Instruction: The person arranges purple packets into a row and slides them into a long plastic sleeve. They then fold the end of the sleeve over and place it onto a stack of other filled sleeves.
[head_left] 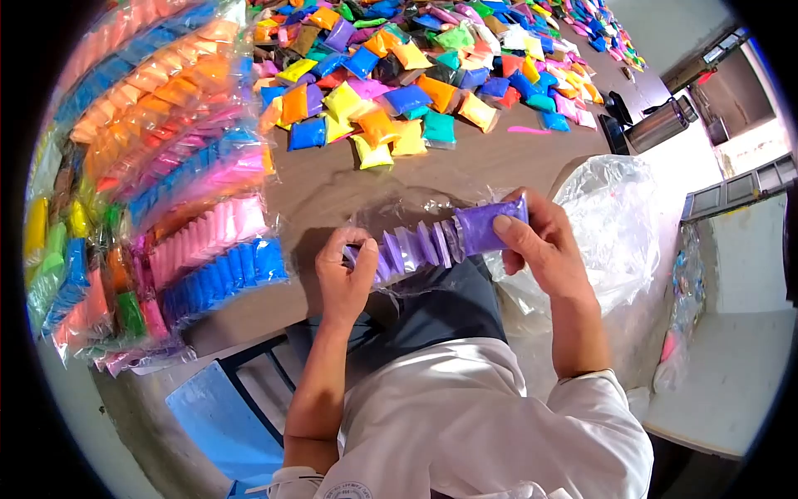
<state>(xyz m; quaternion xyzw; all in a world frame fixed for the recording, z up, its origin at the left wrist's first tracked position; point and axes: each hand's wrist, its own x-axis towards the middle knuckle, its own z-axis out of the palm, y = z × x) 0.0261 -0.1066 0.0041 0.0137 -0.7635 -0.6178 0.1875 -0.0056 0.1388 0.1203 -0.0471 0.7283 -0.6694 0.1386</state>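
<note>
A row of purple packets (420,248) stretches between my two hands over the table's front edge, with clear plastic film around it. My left hand (345,270) is closed around the left end of the row, thumb and fingers on either side. At the other end, my right hand (544,245) pinches a purple packet (482,229) that lies flatter and faces up, thumb on top. The packets between stand on edge, stacked side by side.
Bagged rows of coloured packets (216,224) are piled on the left of the table (324,187). Loose packets (378,125) in many colours heap across the back. A clear plastic bag (607,224) hangs at the right edge, near a metal flask (661,125). A blue chair (224,416) stands below left.
</note>
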